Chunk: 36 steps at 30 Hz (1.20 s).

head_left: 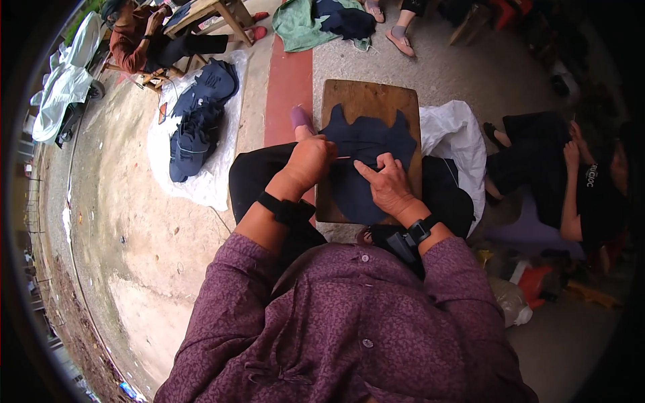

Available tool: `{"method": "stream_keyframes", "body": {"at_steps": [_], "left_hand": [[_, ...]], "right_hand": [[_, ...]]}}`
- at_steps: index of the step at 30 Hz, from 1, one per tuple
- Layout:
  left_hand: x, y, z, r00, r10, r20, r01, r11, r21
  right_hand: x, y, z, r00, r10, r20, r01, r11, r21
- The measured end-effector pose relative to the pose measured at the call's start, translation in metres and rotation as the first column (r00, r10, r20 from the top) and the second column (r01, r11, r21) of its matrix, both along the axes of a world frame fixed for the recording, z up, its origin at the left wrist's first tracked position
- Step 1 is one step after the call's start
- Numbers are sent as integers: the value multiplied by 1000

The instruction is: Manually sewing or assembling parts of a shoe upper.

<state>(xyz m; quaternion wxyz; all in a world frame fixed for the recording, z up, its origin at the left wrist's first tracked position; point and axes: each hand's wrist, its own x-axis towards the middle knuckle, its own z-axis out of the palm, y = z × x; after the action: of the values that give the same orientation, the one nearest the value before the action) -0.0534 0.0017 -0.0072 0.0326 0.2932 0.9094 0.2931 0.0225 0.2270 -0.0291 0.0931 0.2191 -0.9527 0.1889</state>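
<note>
A dark navy piece of cut cloth [366, 138] lies spread on a brown wooden board [373, 93] in front of me, with two pointed corners at its far side. My left hand [310, 161] is closed at the cloth's left edge. From its fist a thin, light-coloured tool [342, 158] points right across the fabric; its kind is too small to make out. My right hand [388, 183] rests on the middle of the cloth, its index finger stretched toward the tool's tip and another finger bent up. Nothing shows in that hand.
On the left, navy cloth pieces [201, 124] are piled on a white plastic sheet [232, 70]. A white sack [453, 124] lies right of the board. Seated people work at far left and right. Green cloth [295, 30] lies on the ground ahead.
</note>
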Motion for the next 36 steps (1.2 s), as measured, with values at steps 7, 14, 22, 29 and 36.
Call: {"method": "stream_keyframes", "body": {"at_steps": [7, 14, 22, 29, 36], "left_hand": [[-7, 2, -6, 997, -71, 31, 72, 997, -39], [3, 35, -15, 995, -29, -100, 34, 998, 48], [22, 11, -4, 971, 104, -215, -113, 993, -28], [5, 48, -25, 979, 80, -189, -40, 977, 210], [7, 34, -25, 988, 93, -120, -73, 984, 165]], "right_hand": [[-4, 1, 1, 999, 44, 22, -44, 999, 20], [-4, 1, 4, 997, 79, 0, -79, 996, 42], [-3, 2, 4, 1000, 18, -3, -18, 995, -94], [-6, 8, 10, 997, -75, 21, 77, 977, -201], [-38, 17, -6, 975, -153, 161, 192, 945, -265]]}}
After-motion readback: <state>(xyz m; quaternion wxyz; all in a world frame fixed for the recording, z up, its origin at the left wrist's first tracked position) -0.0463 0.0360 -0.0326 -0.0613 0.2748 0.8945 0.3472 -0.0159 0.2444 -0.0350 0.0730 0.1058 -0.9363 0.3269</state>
